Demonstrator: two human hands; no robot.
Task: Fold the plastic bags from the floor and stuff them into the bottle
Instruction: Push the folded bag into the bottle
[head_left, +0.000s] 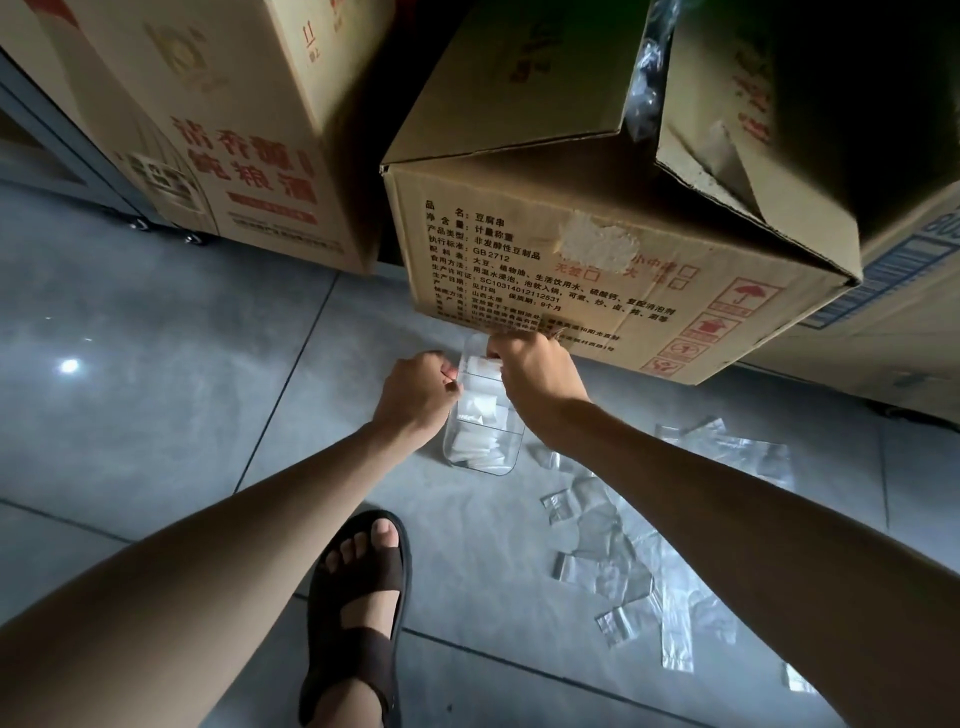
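The left hand (415, 395) sits against the left wall of the clear bottle (480, 452), towards its far end. Its fingers are curled in and grip that wall to steady it, and it holds nothing else. The bottle lies between the two hands on the grey floor (171, 322). Its long axis runs away from the person, with the rounded base nearest the sandalled foot (363, 587) and the mouth at the far end, close under the printed carton (597, 270). Whether it lies flat or leans is hard to judge from this angle. White folded bags (475, 441) already fill much of its length. The right hand (535, 374) is the one at the mouth. It comes in from the right with its knuckles up and its fingers bent down over the opening, and it seems to pinch a folded bag (480, 364) there (the fingertips themselves are hidden). So the push ahead runs along the bottle's axis, from the mouth back towards the base and the person, while the left hand braces against it. Further right, well apart from the bottle, the loose plastic bags (618, 545) lie scattered flat on the floor. They are nearer the right arm, so that hand is probably the one to fetch the next.
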